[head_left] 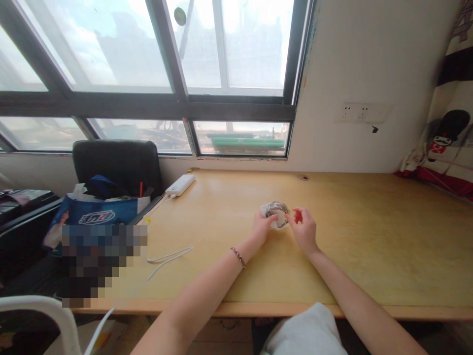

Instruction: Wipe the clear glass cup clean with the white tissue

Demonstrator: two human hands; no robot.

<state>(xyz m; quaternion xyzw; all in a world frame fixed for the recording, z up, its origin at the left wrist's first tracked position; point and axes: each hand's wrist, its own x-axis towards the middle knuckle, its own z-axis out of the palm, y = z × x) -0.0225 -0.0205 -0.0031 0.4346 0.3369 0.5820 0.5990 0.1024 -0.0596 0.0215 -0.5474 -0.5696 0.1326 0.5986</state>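
Glass, or something clear and shiny like it — the small round object (278,213) at the middle of the pale wooden desk (369,236) is too small in the view to name with certainty; it looks like a little transparent dish or jar with a bit of white paper or cloth under or behind it. It sits on the desktop, well clear of every edge, between the two hands.

The left hand (263,226) has its fingers curled round the object's left side, touching it and seemingly steadying it. The right hand (305,228) rests just to the right, fingers loosely bent, fingertips at or very near the rim; whether it truly grips cannot be told. A beaded bracelet (238,257) circles the left wrist.

Judged from this, the chief risk is a slip: a smooth, curved, glossy thing held only by fingertips could squirt sideways if the two hands press unevenly, and then roll or skid over the slick desktop. If it is glass, a hard knock against the wood might chip it. The white scrap beneath could also slide and carry the object with it.

Farther left lie a white power bank (180,185) near the window and a loose white cable (168,257) on the near side — both well apart from the hands, so snagging seems unlikely. A black office chair (116,165) holding a blue bag (96,212) stands at the left end.
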